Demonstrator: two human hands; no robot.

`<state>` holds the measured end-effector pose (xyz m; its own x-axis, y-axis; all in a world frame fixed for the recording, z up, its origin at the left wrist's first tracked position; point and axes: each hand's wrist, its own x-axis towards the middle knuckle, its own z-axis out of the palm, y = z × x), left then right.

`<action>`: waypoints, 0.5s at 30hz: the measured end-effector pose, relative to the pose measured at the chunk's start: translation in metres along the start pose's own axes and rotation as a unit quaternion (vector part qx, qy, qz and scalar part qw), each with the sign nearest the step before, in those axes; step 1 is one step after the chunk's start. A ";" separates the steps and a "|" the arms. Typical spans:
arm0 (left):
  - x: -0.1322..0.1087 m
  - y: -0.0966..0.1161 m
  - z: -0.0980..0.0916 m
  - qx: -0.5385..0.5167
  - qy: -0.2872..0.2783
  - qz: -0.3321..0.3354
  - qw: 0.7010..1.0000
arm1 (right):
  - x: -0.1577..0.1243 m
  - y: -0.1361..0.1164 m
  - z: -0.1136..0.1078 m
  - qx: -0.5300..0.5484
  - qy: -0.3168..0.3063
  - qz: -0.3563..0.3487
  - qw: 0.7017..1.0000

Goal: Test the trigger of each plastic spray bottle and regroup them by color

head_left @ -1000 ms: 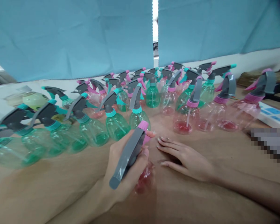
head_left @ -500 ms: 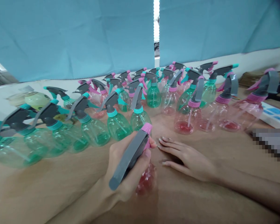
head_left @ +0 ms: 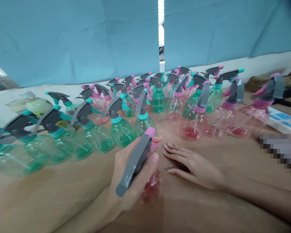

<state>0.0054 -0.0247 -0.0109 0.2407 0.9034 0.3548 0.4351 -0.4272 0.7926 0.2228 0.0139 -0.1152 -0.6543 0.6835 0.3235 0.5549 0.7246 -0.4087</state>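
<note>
Blue cloth (head_left: pixel 63 42) hangs at the back, beyond everything the fingers reach, split by a bright vertical gap (head_left: pixel 161 29); below it a brown tabletop (head_left: pixel 70 197) spreads under both hands; the pink spray bottle (head_left: pixel 151 191) is in the left hand (head_left: pixel 143 176), its fingers wrapped around the neck, the thumb on the near side and one fingertip beside the pink trigger (head_left: pixel 153 147); its grey spray head (head_left: pixel 133 165) rises above those fingers, with the pink nozzle (head_left: pixel 149 132) pointing away from the wearer; reddish colour shows in the bottle just below the thumb; to the right of these fingers, near but not touching the bottle, the right hand (head_left: pixel 196 165) lies palm down, fingers outstretched close together, thumb apart; just beyond the left fingertips stands a green spray bottle (head_left: pixel 145 124), the end of a green row (head_left: pixel 99 137) running off leftward; beyond the right fingers stand three pink-collared bottles (head_left: pixel 192 126); farther out, a mixed cluster (head_left: pixel 158 100) fills the back; well right of the right fingers lie a pixelated object (head_left: pixel 281 149) and a white item with blue patches (head_left: pixel 285 119).
</note>
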 end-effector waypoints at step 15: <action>0.001 -0.001 0.000 0.047 0.011 0.023 0.999 | 0.000 0.000 0.000 -0.008 -0.007 -0.001 1.000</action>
<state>0.0048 -0.0231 -0.0116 0.2430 0.8832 0.4012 0.5037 -0.4683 0.7259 0.2228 0.0140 -0.1149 -0.6619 0.6816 0.3120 0.5624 0.7267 -0.3945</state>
